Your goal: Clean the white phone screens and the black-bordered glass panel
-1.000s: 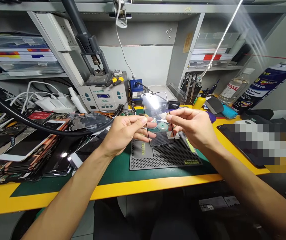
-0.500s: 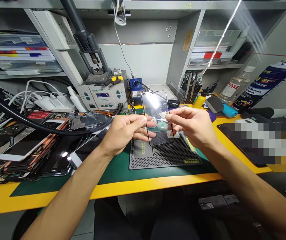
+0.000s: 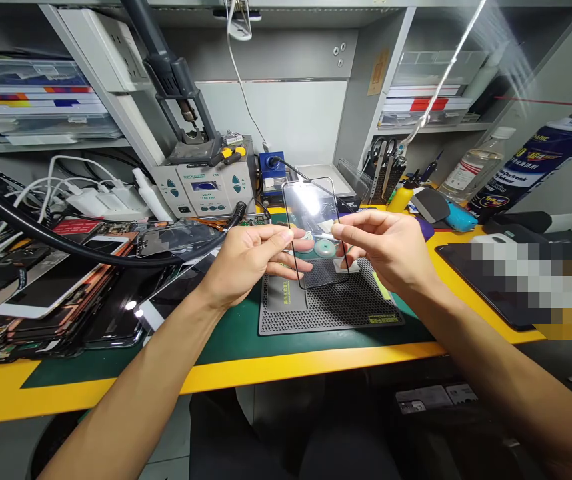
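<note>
A clear phone screen glass (image 3: 311, 217) with a thin black border is held up and tilted above the work mat, a bright light reflecting off its upper part. My left hand (image 3: 246, 267) pinches its left edge between thumb and forefinger, other fingers stretched behind the glass. At the right edge, the thumb and forefinger of my right hand (image 3: 391, 253) are closed on it. Through the pane show round green discs (image 3: 325, 249) and a slim white thing by my right fingertips that I cannot make out. Below lies a grey perforated mat (image 3: 336, 317).
Stacked phones and phone parts (image 3: 56, 280) crowd the left, with a black hose (image 3: 116, 257) arching over them. Behind stands a soldering and hot-air station (image 3: 206, 190). To the right are a dark phone-like slab (image 3: 486, 287), a clear bottle (image 3: 479, 167) and a spray can (image 3: 536, 167).
The view has shifted very slightly. Both hands keep their grip on the glass, which stays in nearly the same place and tilt.
</note>
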Demonstrator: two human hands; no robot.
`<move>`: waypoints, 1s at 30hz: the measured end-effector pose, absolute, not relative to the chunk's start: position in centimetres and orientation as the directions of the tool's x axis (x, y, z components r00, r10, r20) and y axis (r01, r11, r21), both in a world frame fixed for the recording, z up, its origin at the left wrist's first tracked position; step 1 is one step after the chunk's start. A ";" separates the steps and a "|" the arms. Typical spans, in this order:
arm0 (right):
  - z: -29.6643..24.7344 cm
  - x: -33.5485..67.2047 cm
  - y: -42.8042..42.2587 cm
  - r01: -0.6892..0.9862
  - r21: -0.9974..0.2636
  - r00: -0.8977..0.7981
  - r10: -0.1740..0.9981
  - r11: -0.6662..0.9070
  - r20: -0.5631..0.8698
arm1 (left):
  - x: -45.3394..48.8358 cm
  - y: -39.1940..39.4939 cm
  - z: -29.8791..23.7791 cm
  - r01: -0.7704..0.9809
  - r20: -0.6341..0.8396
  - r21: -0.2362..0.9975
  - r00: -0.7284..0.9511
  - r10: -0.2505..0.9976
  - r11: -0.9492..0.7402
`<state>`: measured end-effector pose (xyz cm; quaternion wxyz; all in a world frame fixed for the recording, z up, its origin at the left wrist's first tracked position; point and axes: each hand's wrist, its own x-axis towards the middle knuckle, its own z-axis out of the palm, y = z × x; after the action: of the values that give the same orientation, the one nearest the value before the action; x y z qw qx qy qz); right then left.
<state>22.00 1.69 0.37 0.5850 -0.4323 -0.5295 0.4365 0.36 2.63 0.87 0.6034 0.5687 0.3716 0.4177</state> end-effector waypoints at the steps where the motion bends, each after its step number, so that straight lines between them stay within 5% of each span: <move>1: 0.4 22.0 1.7 -0.055 -0.967 0.054 0.968 0.247 0.244 | 0.4 2.6 0.9 -0.081 0.026 0.997 0.376 0.926 0.005; 30: 0.6 21.8 1.5 -0.038 -0.974 0.080 0.972 0.224 0.221 | 0.9 2.3 1.2 -0.058 -0.008 0.998 0.349 0.937 0.030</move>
<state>21.83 1.54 0.61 0.5829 -0.4472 -0.5220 0.4333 0.86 2.35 1.17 0.6006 0.5600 0.3927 0.4141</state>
